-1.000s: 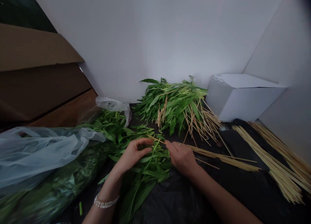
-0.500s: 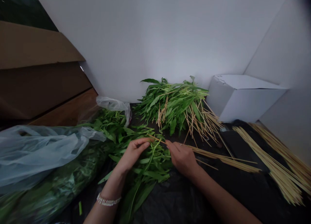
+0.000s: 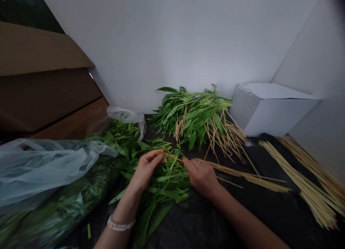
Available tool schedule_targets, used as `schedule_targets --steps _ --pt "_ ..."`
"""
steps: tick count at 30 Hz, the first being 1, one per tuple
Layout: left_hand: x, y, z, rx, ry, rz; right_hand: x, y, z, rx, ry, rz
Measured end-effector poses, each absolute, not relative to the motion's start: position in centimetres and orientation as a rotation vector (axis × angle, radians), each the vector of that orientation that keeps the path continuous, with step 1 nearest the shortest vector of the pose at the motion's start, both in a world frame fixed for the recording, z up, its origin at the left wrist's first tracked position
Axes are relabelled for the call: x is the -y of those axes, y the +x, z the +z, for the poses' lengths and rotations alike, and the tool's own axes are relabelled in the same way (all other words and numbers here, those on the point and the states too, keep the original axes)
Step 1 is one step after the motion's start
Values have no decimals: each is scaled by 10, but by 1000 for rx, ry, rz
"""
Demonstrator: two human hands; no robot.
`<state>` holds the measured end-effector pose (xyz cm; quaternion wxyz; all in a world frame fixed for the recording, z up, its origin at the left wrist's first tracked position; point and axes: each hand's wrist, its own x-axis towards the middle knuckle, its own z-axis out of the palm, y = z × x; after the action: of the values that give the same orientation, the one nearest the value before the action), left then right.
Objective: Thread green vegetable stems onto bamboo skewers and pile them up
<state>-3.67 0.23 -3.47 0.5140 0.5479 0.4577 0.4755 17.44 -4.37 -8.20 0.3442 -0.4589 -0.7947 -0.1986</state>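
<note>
Left hand (image 3: 145,168) pinches green stem (image 3: 163,151), right hand (image 3: 202,175) thin wooden stick (image 3: 174,156) — black sheeting (image 3: 188,223) beneath, white wall (image 3: 161,44) at twelve o'clock

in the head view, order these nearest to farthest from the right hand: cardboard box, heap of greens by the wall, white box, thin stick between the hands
1. Thin stick: in the right hand's grasp.
2. Heap of greens: ahead, by the wall.
3. White box: ahead and to the right.
4. Cardboard box: far over on the left.
</note>
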Motion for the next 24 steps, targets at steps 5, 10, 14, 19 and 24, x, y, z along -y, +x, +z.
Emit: schedule_targets --steps 5,10,14,19,24 --pt "-5 -39 -41 -1103 1293 1181 45 174 -80 2056 -1178 -516" --pt "-10 -41 -49 -1101 1240 1300 44 174 -79 2038 -1173 -506" --pt "-10 -40 -49 -1093 1173 1293 44 175 -79 2037 -1165 -515" --pt "-10 -39 -49 -1061 1186 1298 44 175 -79 2041 -1181 -511" --pt "-9 -38 -47 -1082 1202 1274 44 174 -80 2040 -1182 -508"
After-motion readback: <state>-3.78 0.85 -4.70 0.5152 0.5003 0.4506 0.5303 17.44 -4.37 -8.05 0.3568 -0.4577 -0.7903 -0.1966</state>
